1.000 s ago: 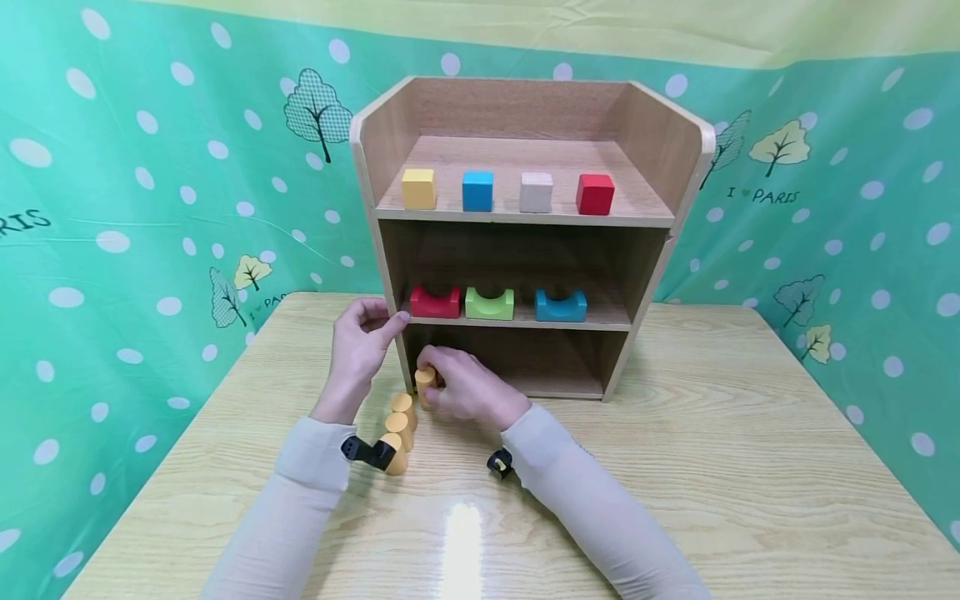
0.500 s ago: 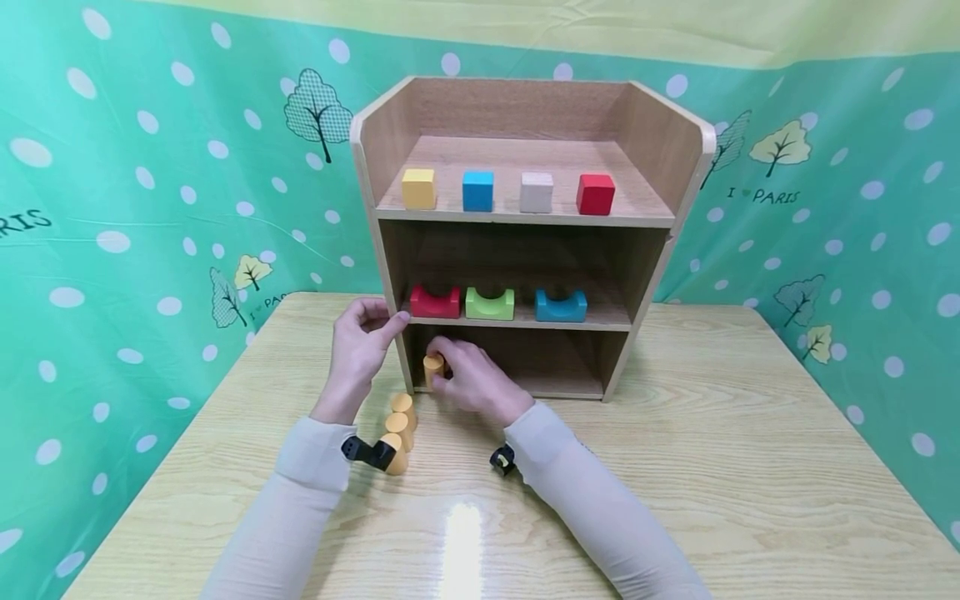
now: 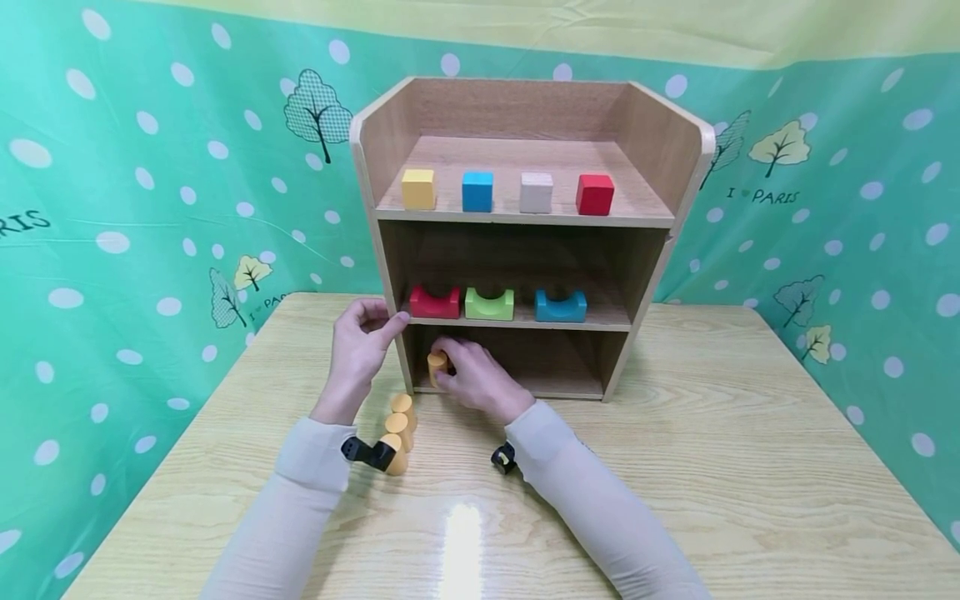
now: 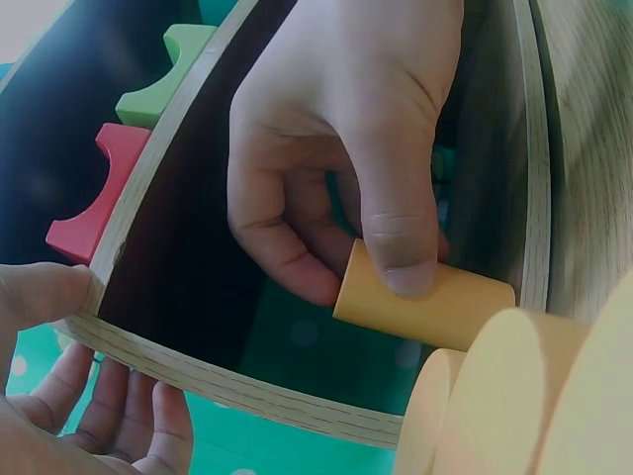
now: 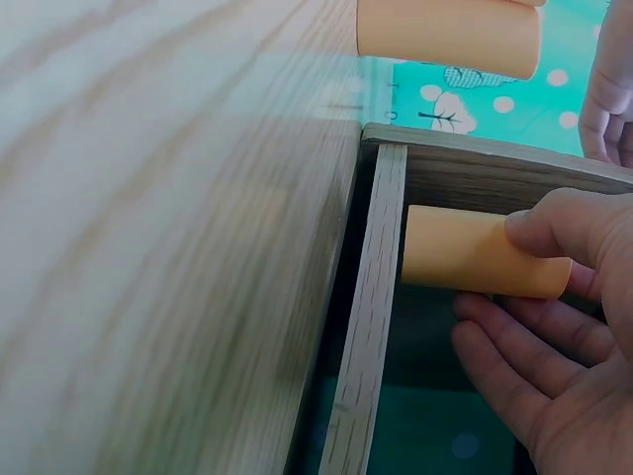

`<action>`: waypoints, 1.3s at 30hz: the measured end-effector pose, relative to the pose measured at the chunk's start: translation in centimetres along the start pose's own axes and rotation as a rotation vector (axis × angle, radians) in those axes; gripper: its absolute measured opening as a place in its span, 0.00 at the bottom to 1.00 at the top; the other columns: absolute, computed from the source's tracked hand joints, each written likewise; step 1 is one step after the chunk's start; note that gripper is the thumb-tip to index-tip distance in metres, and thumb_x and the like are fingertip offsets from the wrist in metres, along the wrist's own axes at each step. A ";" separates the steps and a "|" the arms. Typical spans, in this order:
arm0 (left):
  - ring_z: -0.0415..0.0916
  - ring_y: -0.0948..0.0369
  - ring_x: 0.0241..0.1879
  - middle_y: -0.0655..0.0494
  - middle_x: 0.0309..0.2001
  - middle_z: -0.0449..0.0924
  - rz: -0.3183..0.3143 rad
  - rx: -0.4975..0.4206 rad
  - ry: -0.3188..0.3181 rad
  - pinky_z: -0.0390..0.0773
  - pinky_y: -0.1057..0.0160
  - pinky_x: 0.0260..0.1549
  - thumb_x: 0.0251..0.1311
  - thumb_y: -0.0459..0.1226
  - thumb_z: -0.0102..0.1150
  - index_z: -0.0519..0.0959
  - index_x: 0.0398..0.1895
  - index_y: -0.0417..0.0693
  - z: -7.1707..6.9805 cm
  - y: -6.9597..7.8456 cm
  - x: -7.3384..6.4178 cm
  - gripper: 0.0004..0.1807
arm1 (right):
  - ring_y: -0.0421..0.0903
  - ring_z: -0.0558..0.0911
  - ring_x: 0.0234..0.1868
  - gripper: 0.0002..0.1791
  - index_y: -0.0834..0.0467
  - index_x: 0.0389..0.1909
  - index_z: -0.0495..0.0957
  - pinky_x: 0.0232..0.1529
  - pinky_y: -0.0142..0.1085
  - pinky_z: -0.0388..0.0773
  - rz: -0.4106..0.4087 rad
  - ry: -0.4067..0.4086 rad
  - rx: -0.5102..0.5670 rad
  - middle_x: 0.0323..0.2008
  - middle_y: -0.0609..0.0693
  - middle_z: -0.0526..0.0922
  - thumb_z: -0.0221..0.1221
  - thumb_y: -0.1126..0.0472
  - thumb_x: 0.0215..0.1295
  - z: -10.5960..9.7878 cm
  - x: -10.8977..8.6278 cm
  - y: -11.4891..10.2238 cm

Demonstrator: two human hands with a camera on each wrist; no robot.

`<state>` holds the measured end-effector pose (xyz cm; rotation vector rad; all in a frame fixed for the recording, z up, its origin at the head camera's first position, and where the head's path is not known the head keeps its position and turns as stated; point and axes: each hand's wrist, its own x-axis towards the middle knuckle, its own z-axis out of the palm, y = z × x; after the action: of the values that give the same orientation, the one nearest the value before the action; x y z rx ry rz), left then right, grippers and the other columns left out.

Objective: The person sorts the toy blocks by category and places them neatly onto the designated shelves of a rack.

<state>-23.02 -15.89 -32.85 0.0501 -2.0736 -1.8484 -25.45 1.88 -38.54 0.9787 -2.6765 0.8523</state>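
My right hand (image 3: 474, 379) pinches a yellow-orange wooden cylinder (image 3: 436, 372) by its upper part. The cylinder stands upright at the left end of the bottom compartment; in the right wrist view the cylinder (image 5: 465, 250) has its lower end at the bottom board. My left hand (image 3: 357, 348) holds the left side of the small wooden shelf (image 3: 517, 108), thumb at the front edge by the middle board and fingers on the outer side, as the left wrist view shows. Several similar cylinders (image 3: 403, 408) stand in a row on the table, the nearest partly hidden by the left wrist camera.
On the top board are a yellow cube (image 3: 418, 190), a blue cube (image 3: 477, 192), a white cube (image 3: 536, 193) and a red cube (image 3: 595, 195). The middle board bears red (image 3: 435, 306), green (image 3: 490, 307) and blue (image 3: 560, 309) arch blocks. A patterned green cloth (image 3: 187, 167) hangs behind.
My right hand has carried the cylinder from in front of the shelf into the bottom compartment, inward and slightly right. The left hand has stayed on the shelf's side.
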 end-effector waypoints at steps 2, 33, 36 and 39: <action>0.72 0.59 0.38 0.53 0.37 0.75 0.000 0.005 -0.001 0.74 0.70 0.36 0.53 0.34 0.68 0.75 0.42 0.38 0.0 0.0 0.0 0.16 | 0.42 0.76 0.34 0.15 0.56 0.49 0.75 0.38 0.34 0.75 0.003 0.002 -0.002 0.37 0.47 0.77 0.61 0.61 0.61 0.0 0.0 0.1; 0.72 0.59 0.39 0.53 0.37 0.74 -0.005 -0.001 -0.005 0.74 0.70 0.36 0.54 0.35 0.68 0.74 0.42 0.40 -0.1 -0.1 0.0 0.16 | 0.42 0.78 0.37 0.19 0.54 0.53 0.74 0.43 0.37 0.77 0.007 0.000 -0.055 0.43 0.47 0.79 0.61 0.56 0.62 -0.1 -0.1 0.1; 0.72 0.58 0.39 0.53 0.37 0.74 -0.003 -0.001 -0.007 0.74 0.70 0.36 0.54 0.35 0.68 0.75 0.42 0.39 0.0 -0.2 0.0 0.16 | 0.43 0.78 0.38 0.19 0.54 0.53 0.74 0.43 0.38 0.77 0.001 0.008 -0.063 0.43 0.48 0.79 0.62 0.55 0.62 -0.3 -0.2 0.0; 0.72 0.58 0.39 0.52 0.37 0.74 0.000 0.003 -0.008 0.74 0.70 0.36 0.54 0.35 0.69 0.75 0.43 0.38 -0.1 -0.2 0.0 0.17 | 0.43 0.77 0.38 0.20 0.54 0.53 0.74 0.42 0.38 0.77 -0.007 0.012 -0.076 0.42 0.47 0.78 0.62 0.54 0.61 -0.5 -0.3 -0.1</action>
<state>-23.08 -15.98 -33.02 0.0441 -2.0814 -1.8486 -25.14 2.22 -38.20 0.9624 -2.6722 0.7471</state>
